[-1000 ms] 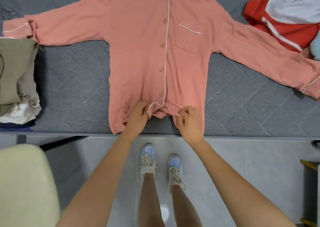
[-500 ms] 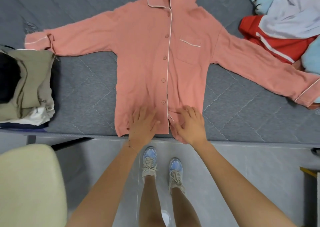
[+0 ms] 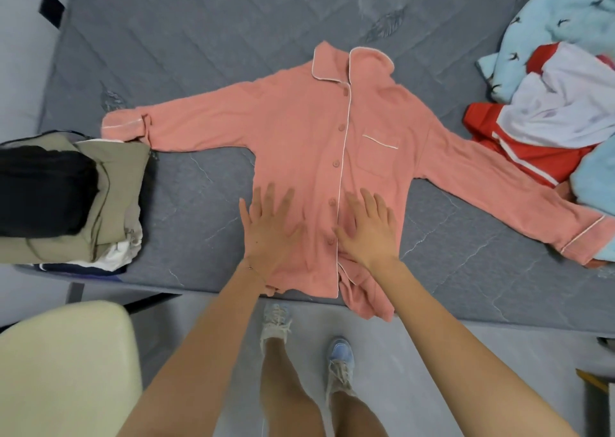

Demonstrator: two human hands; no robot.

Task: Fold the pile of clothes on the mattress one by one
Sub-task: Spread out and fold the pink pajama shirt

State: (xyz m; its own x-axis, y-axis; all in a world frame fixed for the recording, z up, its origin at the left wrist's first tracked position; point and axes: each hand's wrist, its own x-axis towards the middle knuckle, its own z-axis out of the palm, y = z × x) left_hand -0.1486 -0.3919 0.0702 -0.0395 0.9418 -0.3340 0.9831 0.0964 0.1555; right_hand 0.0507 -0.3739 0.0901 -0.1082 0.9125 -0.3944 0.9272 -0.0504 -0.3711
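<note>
A pink button-up pyjama shirt (image 3: 309, 143) with white piping lies face up on the grey mattress (image 3: 206, 53), both sleeves spread out to the sides. My left hand (image 3: 268, 233) presses flat on the shirt's lower left front with fingers spread. My right hand (image 3: 367, 230) lies flat on the lower right front, just right of the button line. The shirt's right bottom corner is rumpled and hangs over the mattress's near edge. At the far right sits a pile of unfolded clothes (image 3: 559, 103): light blue, white and red pieces.
A stack of folded clothes (image 3: 76, 200), khaki, black and white, sits on the mattress's left near corner beside the shirt's left cuff. A cream chair (image 3: 66, 370) stands at the lower left on the grey floor. My legs and sneakers are below the mattress edge.
Both hands let go of the pinched hem, flattened out and slid up the shirt front. The view pulled back, so more of the mattress and the collar show.
</note>
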